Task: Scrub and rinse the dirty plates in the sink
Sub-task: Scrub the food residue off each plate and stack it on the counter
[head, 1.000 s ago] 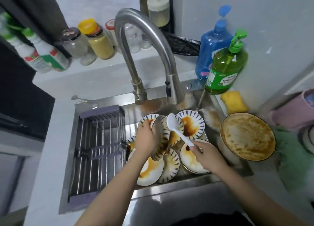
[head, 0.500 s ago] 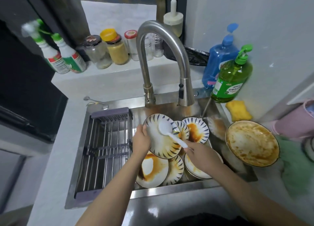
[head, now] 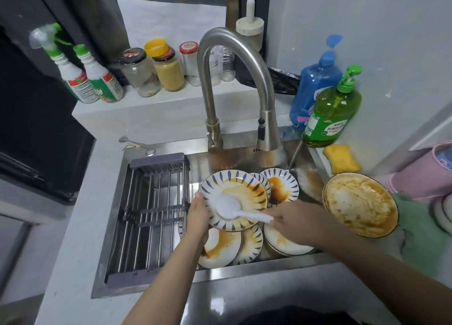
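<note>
L hand [head: 198,216] gripped the plate [head: 241,190] by its left rim, holding it tilted face-up over the sink [head: 247,273]. R hand [head: 294,220] held the brush [head: 230,208] by its white handle, fingers curled round it, head pressed on the plate's centre.

How to do it well, as a judgement: the orange sauce ring sat mostly toward the upper rim, so the brush likely needed to circle outward from the middle, w/ L hand turning the plate bit by bit. No water was seen running from the tap [head: 267,136]; rinsing would need it on, plate held under the spout.

Room & edges: more dirty plates lay stacked just below the held one, so dropping it low risked a clink. The rack [head: 151,209] sat just beside L hand, limiting leftward swing but prob. the spot for clean ones. The big dish [head: 360,205] rested on the right counter edge, near R forearm; a wide elbow could knock it. Soap [head: 330,114] and sponge [head: 341,158] stood behind it, reachable over the dish.
</note>
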`<state>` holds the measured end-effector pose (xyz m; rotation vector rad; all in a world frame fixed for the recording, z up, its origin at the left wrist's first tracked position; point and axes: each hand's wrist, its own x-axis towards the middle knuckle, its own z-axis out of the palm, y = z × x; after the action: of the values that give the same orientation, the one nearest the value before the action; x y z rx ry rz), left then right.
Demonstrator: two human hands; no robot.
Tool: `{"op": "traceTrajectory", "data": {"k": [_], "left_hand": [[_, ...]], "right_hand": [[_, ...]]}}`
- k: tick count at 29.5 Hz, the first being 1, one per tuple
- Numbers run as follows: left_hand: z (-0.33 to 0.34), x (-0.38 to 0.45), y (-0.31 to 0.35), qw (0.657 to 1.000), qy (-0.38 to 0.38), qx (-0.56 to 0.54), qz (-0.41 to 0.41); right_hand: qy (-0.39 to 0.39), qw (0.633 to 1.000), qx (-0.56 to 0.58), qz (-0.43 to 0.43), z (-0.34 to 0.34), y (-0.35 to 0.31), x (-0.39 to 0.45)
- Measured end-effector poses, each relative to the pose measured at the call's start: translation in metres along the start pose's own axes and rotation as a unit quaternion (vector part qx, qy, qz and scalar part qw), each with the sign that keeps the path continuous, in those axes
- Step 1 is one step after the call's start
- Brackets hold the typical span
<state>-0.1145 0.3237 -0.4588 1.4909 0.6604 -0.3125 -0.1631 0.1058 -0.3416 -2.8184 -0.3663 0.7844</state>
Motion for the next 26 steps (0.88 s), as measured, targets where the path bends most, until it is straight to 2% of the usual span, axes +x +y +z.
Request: {"op": "traceTrajectory", "data": {"k": [2,4,6,9,11,14,18,20,23,26], "left_hand": [[-0.004,0.000,0.000,1.000,0.003,-0.003,0.011],[-0.002,-0.003,0.000,0.999,-0.005,0.018,0.028],[0.003,-0.006,0.001,0.999,-0.013,0.024,0.036],[0.002,-0.005,0.002,1.000,-0.010,0.005,0.020],[-0.002,-0.003,0.001,1.000,-0.013,-0.016,0.015],[-0.001,-0.006,-0.002,0.999,-0.034,0.006,0.031],[0.003,-0.006,-0.003,0.997,-0.065,-0.017,-0.022],[0.000,-0.007,-0.001,0.996,-0.081,-0.040,-0.019],[0.000,-0.007,-0.002,0.998,-0.062,-0.025,-0.015],[0.004,-0.006,-0.002,0.999,-0.046,-0.003,-0.003]], "right_hand": [[-0.009,0.998,-0.035,0.051,-0.006,0.017,0.011],[0.036,0.994,-0.068,0.073,-0.008,0.016,0.023],[0.061,0.996,-0.056,0.043,-0.005,-0.001,0.024],[0.039,0.998,-0.040,-0.029,-0.002,-0.011,0.006],[0.028,0.997,-0.071,-0.004,-0.006,0.005,0.007],[0.079,0.989,-0.112,0.055,-0.008,0.009,0.018],[0.115,0.985,-0.124,-0.012,0.009,-0.018,0.022],[0.141,0.978,-0.153,0.016,0.008,-0.008,0.024],[0.159,0.967,-0.188,0.071,0.002,0.002,0.026],[0.144,0.977,-0.158,0.012,0.012,-0.017,0.026]]}}
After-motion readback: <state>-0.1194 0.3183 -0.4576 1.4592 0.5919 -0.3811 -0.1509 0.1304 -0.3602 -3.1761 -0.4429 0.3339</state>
